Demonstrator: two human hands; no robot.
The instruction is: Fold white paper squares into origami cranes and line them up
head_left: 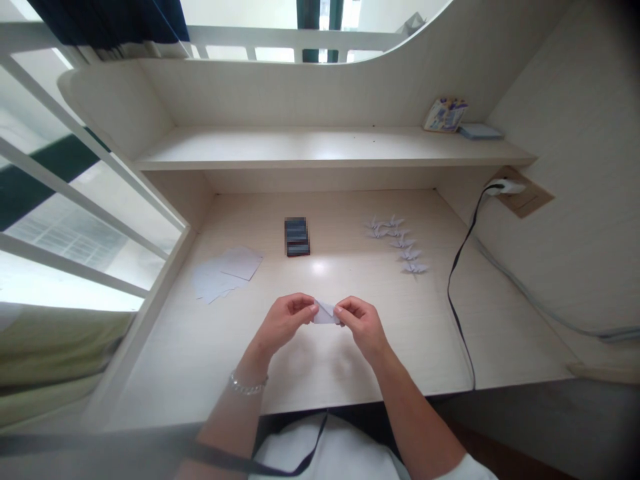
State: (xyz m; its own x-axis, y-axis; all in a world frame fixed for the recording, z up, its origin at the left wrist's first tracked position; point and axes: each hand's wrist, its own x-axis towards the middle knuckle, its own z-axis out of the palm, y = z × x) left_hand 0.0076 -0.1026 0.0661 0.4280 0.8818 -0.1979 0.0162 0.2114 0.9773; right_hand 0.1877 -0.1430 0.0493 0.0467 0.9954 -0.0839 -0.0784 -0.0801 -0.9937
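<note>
Both hands hold a small folded piece of white paper [326, 315] above the front middle of the desk. My left hand [289, 316] pinches its left end between thumb and fingers. At the right end, my right hand [361, 322] has a like pinch. A slanting fold line shows on the paper between the thumbs. To the left lie several loose white paper sheets [220, 275], overlapping. Several small folded paper cranes [401, 244] stand in a curved group at the back right.
A dark phone-like rectangle [297, 237], its face blurred, lies mid-desk. A black cable [453, 273] runs from a wall socket [523, 192] down across the desk's right side. On the shelf [280, 143] stand a colourful box [445, 115] and a flat pale item [481, 131].
</note>
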